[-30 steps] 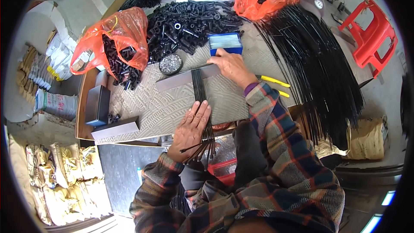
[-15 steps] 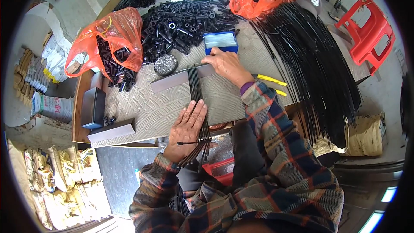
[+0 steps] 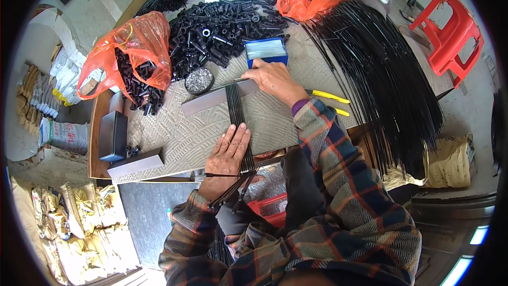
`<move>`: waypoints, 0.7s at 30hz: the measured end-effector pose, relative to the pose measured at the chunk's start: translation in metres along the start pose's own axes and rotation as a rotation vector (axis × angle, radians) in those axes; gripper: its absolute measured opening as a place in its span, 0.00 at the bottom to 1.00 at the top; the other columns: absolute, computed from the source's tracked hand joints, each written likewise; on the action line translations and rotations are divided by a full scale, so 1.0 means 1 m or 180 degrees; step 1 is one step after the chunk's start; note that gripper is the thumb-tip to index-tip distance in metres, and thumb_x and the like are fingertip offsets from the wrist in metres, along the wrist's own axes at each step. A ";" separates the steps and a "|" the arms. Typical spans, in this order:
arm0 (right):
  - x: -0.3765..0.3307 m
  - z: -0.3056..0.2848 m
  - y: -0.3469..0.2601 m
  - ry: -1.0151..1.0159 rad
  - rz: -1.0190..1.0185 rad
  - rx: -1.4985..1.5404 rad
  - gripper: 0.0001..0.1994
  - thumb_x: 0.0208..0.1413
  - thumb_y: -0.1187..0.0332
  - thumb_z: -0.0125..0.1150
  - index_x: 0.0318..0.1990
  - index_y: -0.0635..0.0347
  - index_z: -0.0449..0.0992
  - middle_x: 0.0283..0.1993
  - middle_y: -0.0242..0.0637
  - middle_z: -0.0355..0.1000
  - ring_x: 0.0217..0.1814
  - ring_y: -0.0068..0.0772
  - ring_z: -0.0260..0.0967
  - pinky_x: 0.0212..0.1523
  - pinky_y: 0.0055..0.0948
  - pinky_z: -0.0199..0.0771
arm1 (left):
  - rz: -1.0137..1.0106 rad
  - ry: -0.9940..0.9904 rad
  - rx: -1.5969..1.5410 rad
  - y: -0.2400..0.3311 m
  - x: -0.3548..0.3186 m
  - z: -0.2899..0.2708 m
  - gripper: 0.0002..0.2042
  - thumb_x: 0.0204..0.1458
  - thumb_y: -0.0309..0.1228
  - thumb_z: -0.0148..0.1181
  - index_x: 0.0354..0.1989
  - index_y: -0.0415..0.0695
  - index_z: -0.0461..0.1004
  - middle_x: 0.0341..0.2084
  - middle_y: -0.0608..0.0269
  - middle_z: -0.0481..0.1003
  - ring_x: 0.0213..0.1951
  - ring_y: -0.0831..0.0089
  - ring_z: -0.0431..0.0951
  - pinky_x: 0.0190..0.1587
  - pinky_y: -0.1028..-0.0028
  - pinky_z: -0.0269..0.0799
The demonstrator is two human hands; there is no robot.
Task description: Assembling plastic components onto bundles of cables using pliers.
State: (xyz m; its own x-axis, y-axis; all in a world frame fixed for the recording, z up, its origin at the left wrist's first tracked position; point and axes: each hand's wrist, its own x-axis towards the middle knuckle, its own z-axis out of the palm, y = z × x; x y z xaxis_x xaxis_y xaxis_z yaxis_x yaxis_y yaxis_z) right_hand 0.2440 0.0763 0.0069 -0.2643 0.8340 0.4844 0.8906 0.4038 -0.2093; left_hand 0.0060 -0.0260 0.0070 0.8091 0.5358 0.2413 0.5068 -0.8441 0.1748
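My left hand [image 3: 224, 156] lies with fingers stretched flat against a bundle of thin black rods [image 3: 236, 111] at the table's near edge. The lower ends of the rods fan out across my left wrist. Their far ends rest over a long grey metal bar [image 3: 203, 101], which lies slantwise on the table. My right hand [image 3: 276, 80] is closed on the bar's right end, thumb and fingertips at its upper edge. Just beyond it stands a blue box [image 3: 267, 51] of thin pale strips. Yellow-handled pliers [image 3: 329, 95] lie beside my right wrist.
Black tubular parts [image 3: 211, 32] are heaped at the back, beside a round tin [image 3: 199, 80] of small metal bits. Red plastic bags [image 3: 153, 34] flank the heap. Long black rods [image 3: 386, 79] hang over the right edge. A second metal bar [image 3: 136, 165] lies front left.
The rods' lower ends have swung left and spread more widely over my left wrist. My right hand stays at the bar's end. The whole view has shifted slightly.
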 end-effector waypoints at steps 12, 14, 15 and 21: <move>0.007 0.002 0.000 -0.0017 -0.0191 0.0115 0.10 0.50 0.73 0.50 0.36 0.51 0.77 0.32 0.37 0.67 0.31 0.43 0.69 0.30 0.38 0.68 | -0.0019 -0.0042 0.0049 0.000 0.000 0.002 0.52 0.30 0.61 0.62 0.60 0.35 0.53 0.60 0.47 0.53 0.63 0.53 0.51 0.61 0.60 0.51; 0.008 0.005 -0.002 -0.0046 -0.0151 0.0134 0.10 0.49 0.73 0.50 0.36 0.51 0.77 0.32 0.37 0.67 0.31 0.42 0.69 0.30 0.38 0.68 | -0.0042 -0.0041 0.0060 -0.001 -0.001 0.003 0.52 0.30 0.61 0.61 0.60 0.35 0.53 0.61 0.47 0.52 0.63 0.53 0.50 0.61 0.59 0.51; 0.009 0.007 -0.005 -0.0007 -0.0199 0.0090 0.10 0.49 0.73 0.50 0.35 0.51 0.77 0.32 0.37 0.67 0.31 0.42 0.69 0.30 0.38 0.68 | -0.0074 -0.0050 0.0071 -0.002 -0.003 0.001 0.52 0.30 0.61 0.61 0.60 0.35 0.53 0.61 0.47 0.52 0.63 0.53 0.50 0.61 0.59 0.51; 0.013 0.006 -0.011 -0.0001 -0.0340 0.0152 0.10 0.49 0.74 0.50 0.36 0.51 0.77 0.31 0.37 0.67 0.30 0.43 0.69 0.29 0.39 0.68 | -0.0219 -0.0200 -0.0005 0.000 -0.006 -0.005 0.47 0.37 0.61 0.54 0.61 0.38 0.52 0.62 0.53 0.51 0.64 0.57 0.48 0.63 0.63 0.45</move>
State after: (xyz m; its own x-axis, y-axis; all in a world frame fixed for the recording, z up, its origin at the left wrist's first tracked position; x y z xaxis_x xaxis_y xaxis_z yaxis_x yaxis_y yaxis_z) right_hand 0.2286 0.0853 0.0100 -0.3569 0.7853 0.5059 0.8386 0.5079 -0.1967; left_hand -0.0005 -0.0290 0.0103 0.7895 0.5903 0.1682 0.5615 -0.8053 0.1905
